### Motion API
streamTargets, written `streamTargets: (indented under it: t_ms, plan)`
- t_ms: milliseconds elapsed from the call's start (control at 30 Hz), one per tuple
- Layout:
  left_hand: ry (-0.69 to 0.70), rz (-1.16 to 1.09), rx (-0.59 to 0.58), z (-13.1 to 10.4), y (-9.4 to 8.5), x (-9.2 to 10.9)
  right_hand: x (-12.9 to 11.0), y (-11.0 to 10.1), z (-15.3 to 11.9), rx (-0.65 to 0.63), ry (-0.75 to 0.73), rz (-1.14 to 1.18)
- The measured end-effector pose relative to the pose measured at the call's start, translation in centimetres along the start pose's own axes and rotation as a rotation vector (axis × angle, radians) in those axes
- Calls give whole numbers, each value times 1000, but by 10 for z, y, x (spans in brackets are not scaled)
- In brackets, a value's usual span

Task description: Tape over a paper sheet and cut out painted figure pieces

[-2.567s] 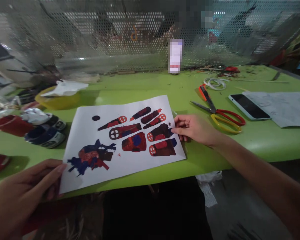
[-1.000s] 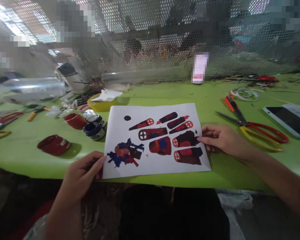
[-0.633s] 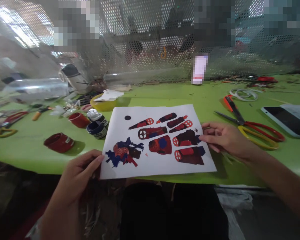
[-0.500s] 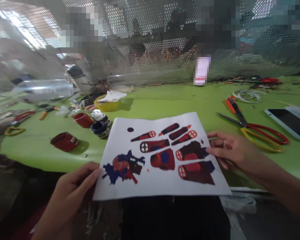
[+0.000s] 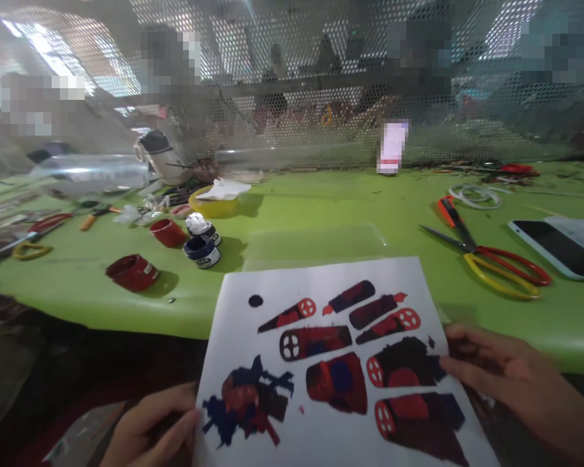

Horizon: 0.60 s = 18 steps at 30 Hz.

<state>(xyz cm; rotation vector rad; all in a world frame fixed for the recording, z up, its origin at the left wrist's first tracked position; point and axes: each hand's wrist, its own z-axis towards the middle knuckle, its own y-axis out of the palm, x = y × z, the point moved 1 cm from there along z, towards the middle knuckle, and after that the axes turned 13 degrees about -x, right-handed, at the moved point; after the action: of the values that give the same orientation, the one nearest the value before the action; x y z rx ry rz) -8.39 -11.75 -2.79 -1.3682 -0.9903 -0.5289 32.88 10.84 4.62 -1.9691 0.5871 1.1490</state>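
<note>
A white sheet (image 5: 331,428) printed or painted with dark red, blue and black shapes spans the space between my two hands, over the table's near edge. My left hand (image 5: 158,425) pinches its left edge, thumb on top. The right edge is gripped by my right hand (image 5: 511,383), whose thumb lies on the paper and whose other fingers are partly hidden behind it. A clear plastic sheet (image 5: 316,243) lies on the table just past the paper.
On the green table (image 5: 302,204) stand red jars (image 5: 132,272), a dark blue jar (image 5: 202,251), a white-topped jar and a yellow bowl (image 5: 217,204). Scissors (image 5: 496,259), a cutter and a phone (image 5: 559,246) lie at the right. Behind rises a perforated screen.
Both hands have drawn the sheet down and nearer, so it looks larger. The clear plastic sheet beyond it now shows.
</note>
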Motion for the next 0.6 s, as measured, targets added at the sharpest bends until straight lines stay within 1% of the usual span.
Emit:
streamTargets:
  t_ms: [67,100,133,200,267,367,500,600]
  plan:
    - [-20,-54,41,15,3,23,-14,-4,8,-37,0,96]
    - [-23,-70,16,23,5,35,-19,-6,12,-52,15,135]
    - [-18,-90,21,29,5,44,-24,-7,16,-49,28,163]
    - [-42,-132,57,38,5,56,-29,-6,24,-46,51,201]
    - [-70,-171,97,42,2,59,-32,-2,30,-52,70,220]
    - [-93,-223,121,41,-5,54,-36,5,35,-74,83,240]
    - [-95,-248,148,38,-14,48,-39,13,38,-120,67,249]
    - [-86,-241,166,40,-16,47,-39,15,39,-145,44,239]
